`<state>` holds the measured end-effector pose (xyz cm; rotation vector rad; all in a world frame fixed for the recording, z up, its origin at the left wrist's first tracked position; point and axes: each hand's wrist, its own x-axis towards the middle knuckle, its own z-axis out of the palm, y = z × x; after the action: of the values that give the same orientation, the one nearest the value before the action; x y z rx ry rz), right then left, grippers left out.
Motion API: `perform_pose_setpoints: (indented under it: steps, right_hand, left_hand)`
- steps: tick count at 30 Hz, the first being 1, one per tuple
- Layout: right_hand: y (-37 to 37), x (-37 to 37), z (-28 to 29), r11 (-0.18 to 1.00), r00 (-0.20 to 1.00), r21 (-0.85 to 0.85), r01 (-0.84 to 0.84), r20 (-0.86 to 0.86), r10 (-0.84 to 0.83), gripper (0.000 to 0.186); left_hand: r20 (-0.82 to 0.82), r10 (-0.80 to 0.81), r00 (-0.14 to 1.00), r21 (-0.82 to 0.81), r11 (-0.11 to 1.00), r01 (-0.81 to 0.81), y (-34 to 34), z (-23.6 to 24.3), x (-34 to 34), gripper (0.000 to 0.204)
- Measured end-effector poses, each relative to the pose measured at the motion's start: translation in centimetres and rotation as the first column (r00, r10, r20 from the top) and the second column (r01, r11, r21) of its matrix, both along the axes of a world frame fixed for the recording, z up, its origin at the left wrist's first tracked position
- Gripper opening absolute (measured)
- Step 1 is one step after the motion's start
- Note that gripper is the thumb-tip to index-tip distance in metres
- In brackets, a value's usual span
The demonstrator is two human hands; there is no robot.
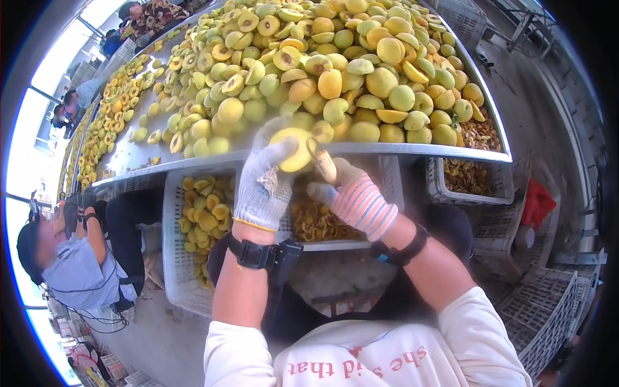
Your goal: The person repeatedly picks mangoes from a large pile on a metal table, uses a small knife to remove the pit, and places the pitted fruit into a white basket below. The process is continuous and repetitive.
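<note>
Left hand [263,184] grips peach [291,148]; right hand [351,197] at 3 o'clock clamps pitting tool [320,160]. Risk: tool slips, gouges left glove.

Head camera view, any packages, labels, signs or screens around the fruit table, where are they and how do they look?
No packages, signs or screens show.
White shirt: bottom edge, on the person; red lettering, seen upside down.
White slatted crates: under the metal table; unlabelled, holding fruit halves.
</note>
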<state>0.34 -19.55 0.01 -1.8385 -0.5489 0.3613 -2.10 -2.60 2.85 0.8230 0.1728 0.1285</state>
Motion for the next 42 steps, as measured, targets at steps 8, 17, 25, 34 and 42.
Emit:
perform_pose_setpoints:
  steps: [8,17,25,34,42]
  right_hand:
    - [0.9,-1.2,2.2,0.982,0.999,-0.185,-0.027,0.034,0.034,0.04]
    - [1.2,-0.2,1.6,0.909,0.989,-0.395,-0.135,-0.001,0.146,0.042]
    - [0.5,-0.1,4.3,0.926,0.619,0.102,-0.364,-0.717,0.322,0.027]
    - [-1.7,-0.5,1.1,0.804,0.373,0.473,-0.361,-0.717,0.589,0.022]
    - [-4.7,1.2,0.9,0.798,0.936,-0.49,-0.352,-0.197,0.292,0.029]
  left_hand:
    - [0.008,0.037,0.999,0.269,0.963,-0.038,0.4,-0.4,-0.9,0.041]
    - [-0.078,0.134,0.988,0.082,0.988,-0.128,-0.9,-1.2,0.2,0.056]
    - [0.07,0.237,0.969,0.48,0.844,-0.241,-1.4,-0.1,-0.7,0.049]
    - [0.005,-0.189,0.982,-0.136,0.973,0.188,-1.5,-1.1,-0.4,0.053]
    - [0.02,-0.048,0.999,-0.03,0.998,0.049,0.4,0.2,-0.8,0.067]
